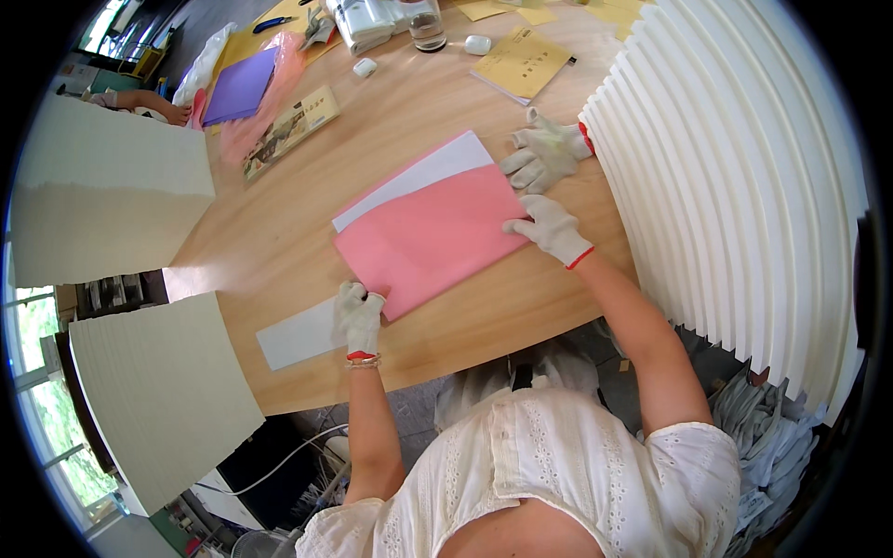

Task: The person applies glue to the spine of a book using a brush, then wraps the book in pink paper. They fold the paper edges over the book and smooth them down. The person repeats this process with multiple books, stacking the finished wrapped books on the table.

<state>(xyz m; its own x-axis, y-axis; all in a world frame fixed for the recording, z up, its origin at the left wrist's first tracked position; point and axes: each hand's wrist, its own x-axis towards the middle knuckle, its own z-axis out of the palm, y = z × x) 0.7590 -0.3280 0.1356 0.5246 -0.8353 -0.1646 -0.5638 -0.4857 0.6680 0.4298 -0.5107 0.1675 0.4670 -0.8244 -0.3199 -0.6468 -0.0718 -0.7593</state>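
A pink sheet (433,237) lies on the wooden table over a white sheet (414,192), whose far part shows beyond it. My left hand (360,314), in a white knit glove, is closed at the pink sheet's near left corner, fingertips curled against it. Under that hand runs a white strip (296,337), sticking out to the left. My right hand (553,232), also gloved, grips the pink sheet's right edge, its thumb on top. Just beyond lies another white glove (547,153) with a red cuff; whether a hand is in it, I cannot tell.
Tall stacks of white sheets stand at the right (735,186) and left (158,391). Farther back are a booklet (293,130), a yellow notepad (523,63), a glass (428,33), a purple sheet (242,86) and a box cutter (272,24). Another person's arm (149,102) shows far left.
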